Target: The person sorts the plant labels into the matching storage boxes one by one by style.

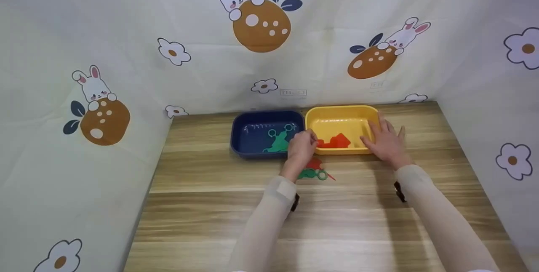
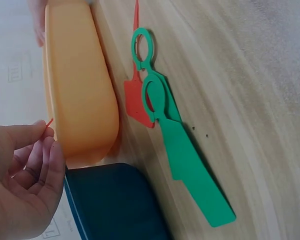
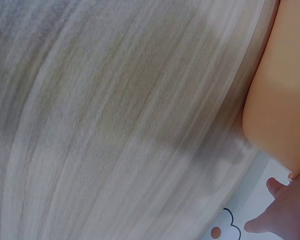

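Observation:
My left hand is at the near left corner of the yellow tray. Its thumb and index finger pinch the thin end of a red plastic piece. Flat red pieces lie inside that tray, beside the hand. With its fingers spread, my right hand rests on the tray's right rim. On the table below the left hand lie flat green tags with ring ends, overlapping a red tag that has a thin tail.
A dark blue tray stands against the yellow one's left side, with flat green ring-ended pieces inside. Behind both trays hangs a pale curtain printed with rabbits and flowers. The wooden table extends toward me.

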The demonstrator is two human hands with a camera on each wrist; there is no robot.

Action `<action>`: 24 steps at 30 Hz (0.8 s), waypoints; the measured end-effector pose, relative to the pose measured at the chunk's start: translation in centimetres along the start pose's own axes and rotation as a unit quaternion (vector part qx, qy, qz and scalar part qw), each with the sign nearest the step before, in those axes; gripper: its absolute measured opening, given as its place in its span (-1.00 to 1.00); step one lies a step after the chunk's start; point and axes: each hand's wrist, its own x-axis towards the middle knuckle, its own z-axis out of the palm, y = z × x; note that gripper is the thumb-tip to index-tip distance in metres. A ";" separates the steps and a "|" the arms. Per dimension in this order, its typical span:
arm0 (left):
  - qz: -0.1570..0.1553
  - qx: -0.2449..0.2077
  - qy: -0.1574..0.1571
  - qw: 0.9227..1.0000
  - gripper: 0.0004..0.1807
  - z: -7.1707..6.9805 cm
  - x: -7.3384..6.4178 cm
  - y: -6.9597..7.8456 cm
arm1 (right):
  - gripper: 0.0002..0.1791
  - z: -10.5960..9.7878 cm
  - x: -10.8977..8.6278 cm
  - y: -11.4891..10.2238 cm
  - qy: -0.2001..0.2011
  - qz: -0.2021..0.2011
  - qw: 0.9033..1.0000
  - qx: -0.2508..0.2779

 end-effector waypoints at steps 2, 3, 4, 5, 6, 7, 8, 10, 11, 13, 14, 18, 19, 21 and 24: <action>0.001 0.003 0.003 1.000 -0.93 0.2 0.0 -0.1 | -0.15 0.0 0.0 -0.1 0.002 0.000 1.000 0.003; 0.002 0.003 0.006 1.000 -0.93 0.2 0.0 -0.1 | -0.16 0.0 0.0 -0.1 0.003 0.000 1.000 0.005; 0.002 0.002 0.008 1.000 -0.93 0.3 -0.1 -0.1 | -0.15 0.0 0.0 -0.2 0.004 -0.001 1.000 0.004; 0.003 0.003 0.010 1.000 -0.93 0.3 -0.1 -0.1 | -0.15 0.0 0.0 -0.2 0.005 -0.001 1.000 0.003; 0.006 0.005 0.011 1.000 -0.93 0.3 -0.1 -0.2 | -0.15 0.0 0.0 -0.2 0.005 -0.001 1.000 0.003; 0.008 0.007 0.011 1.000 -0.92 0.4 -0.1 -0.2 | -0.15 0.0 0.0 -0.2 0.005 -0.002 1.000 0.002; 0.009 0.008 0.010 1.000 -0.92 0.4 -0.1 -0.2 | -0.15 -0.1 0.0 -0.2 0.005 -0.002 1.000 0.002; 0.010 0.007 0.008 1.000 -0.92 0.5 -0.2 -0.3 | -0.14 -0.1 0.0 -0.2 0.003 -0.002 1.000 0.000; 0.010 0.006 0.005 1.000 -0.92 0.5 -0.3 -0.3 | -0.14 0.0 0.0 -0.2 0.003 -0.002 1.000 0.000; 0.010 -0.004 -0.004 1.000 -0.90 0.5 -0.4 -0.3 | -0.14 0.0 0.0 -0.2 0.002 -0.001 1.000 -0.001; 0.011 -0.009 -0.008 1.000 -0.89 0.4 -0.5 -0.4 | -0.14 0.0 0.1 -0.1 0.002 0.000 1.000 -0.002; 0.036 -0.027 -0.030 0.999 -0.87 0.3 -0.8 -0.5 | -0.14 0.2 0.2 -0.1 0.004 0.002 1.000 -0.005; 0.046 -0.030 -0.037 0.998 -0.87 0.4 -0.9 -0.6 | -0.14 0.2 0.2 -0.1 0.004 0.003 1.000 -0.005; 0.069 -0.040 -0.053 0.995 -0.89 0.5 -1.1 -0.8 | -0.14 0.2 0.2 0.0 0.003 0.004 1.000 -0.004; 0.098 -0.054 -0.084 0.990 -0.91 0.7 -1.4 -1.2 | -0.13 0.2 0.2 0.0 0.000 0.005 1.000 -0.004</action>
